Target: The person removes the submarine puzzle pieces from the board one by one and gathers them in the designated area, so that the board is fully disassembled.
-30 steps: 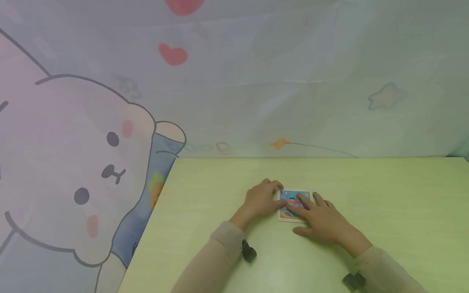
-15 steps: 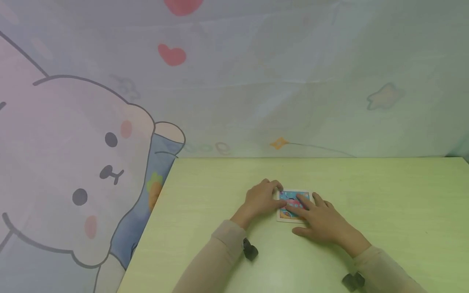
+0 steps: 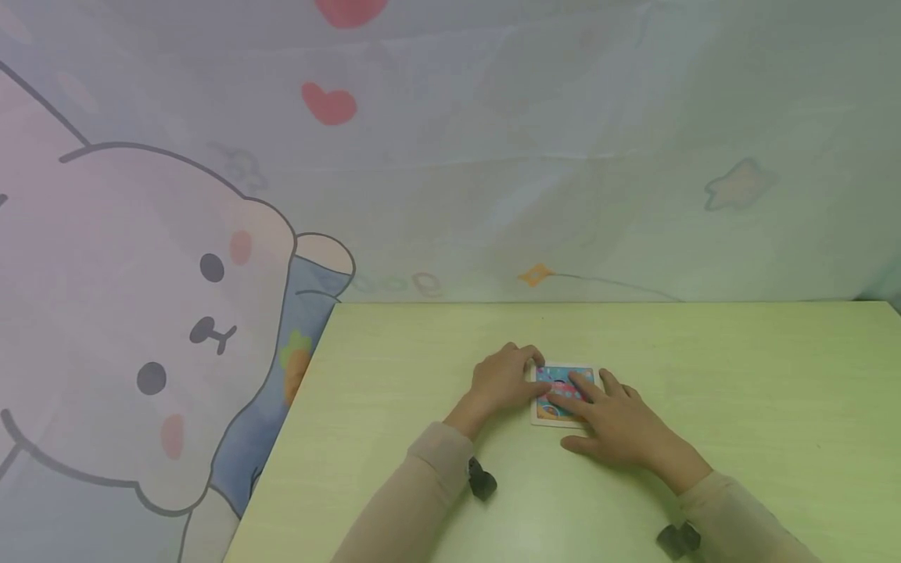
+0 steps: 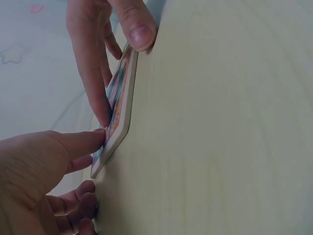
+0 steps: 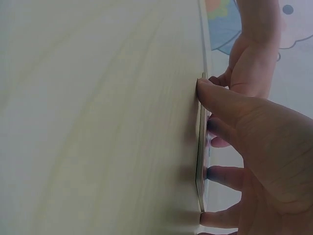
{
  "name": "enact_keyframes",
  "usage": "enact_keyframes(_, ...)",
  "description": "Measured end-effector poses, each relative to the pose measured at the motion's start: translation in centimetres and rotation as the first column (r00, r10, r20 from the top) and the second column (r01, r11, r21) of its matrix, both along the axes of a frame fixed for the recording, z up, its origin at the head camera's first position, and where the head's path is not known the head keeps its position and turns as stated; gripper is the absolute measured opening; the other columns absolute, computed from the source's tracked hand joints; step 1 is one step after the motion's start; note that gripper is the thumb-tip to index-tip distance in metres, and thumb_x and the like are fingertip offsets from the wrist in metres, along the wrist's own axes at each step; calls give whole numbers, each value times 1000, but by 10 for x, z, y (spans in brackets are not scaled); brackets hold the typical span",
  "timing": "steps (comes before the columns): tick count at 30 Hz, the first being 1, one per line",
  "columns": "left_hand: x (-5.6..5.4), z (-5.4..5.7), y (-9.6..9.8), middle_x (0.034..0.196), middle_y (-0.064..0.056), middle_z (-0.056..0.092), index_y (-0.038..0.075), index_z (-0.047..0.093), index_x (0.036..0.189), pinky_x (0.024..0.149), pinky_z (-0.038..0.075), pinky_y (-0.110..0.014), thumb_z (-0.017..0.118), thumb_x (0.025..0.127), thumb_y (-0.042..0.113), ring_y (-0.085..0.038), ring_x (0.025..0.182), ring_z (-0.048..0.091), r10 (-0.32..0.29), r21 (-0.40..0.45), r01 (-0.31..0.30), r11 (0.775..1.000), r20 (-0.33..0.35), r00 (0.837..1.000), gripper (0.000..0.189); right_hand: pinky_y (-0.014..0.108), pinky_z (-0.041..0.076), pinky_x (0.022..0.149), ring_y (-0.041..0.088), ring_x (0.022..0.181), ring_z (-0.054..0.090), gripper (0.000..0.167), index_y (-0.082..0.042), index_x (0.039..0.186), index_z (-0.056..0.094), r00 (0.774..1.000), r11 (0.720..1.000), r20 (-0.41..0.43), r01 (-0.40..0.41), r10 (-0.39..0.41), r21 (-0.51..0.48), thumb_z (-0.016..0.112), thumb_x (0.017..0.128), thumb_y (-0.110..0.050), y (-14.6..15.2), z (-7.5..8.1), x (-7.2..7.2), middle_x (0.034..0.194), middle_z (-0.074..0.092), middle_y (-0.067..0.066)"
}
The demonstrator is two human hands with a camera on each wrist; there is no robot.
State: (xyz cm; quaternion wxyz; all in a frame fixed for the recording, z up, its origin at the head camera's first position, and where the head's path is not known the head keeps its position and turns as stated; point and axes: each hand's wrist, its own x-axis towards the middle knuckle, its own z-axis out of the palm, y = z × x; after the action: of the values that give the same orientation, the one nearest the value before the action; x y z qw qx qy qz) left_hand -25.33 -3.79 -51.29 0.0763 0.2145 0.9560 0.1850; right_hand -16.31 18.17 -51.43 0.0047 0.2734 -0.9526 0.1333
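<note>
A small square picture board [image 3: 552, 414] with a pale rim and a blue, pink and orange picture lies flat on the table. My left hand [image 3: 501, 381] holds its left side, thumb on the picture and fingers bent near the far left corner. Spread over its right part, my right hand [image 3: 622, 426] rests two fingertips on the picture, which it partly covers. In the left wrist view the right thumb [image 4: 141, 34] sits by the board's near edge. The right wrist view shows the board's thin side [image 5: 199, 152] beside the right fingers.
The pale yellow-green table [image 3: 760, 407] stretches out around the hands. Behind it hangs a cloth backdrop [image 3: 493, 156] with a large cartoon bear [image 3: 190, 313] on the left. Dark wrist cameras [image 3: 482, 479] sit near both sleeves.
</note>
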Motion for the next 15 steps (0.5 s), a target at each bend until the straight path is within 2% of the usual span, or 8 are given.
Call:
enact_keyframes(10,6,-3,0,106,5,60,26,70,124,66,48,-27,77,90,53,-10,84,58,48,52,-46,998,-34,998,43,75,39,99,65,137,35,64,-28,152,55,1000,1000,-1,0,0,-5,69,96,-54,0,2,1,156,45,22)
enact_keyframes(15,8,-3,1,106,5,61,25,71,123,68,49,-29,79,90,51,-12,87,59,69,77,-68,995,-18,997,43,74,39,98,65,137,36,63,-28,151,56,1000,1000,-2,6,-6,-6,70,95,-53,-1,3,2,156,46,22)
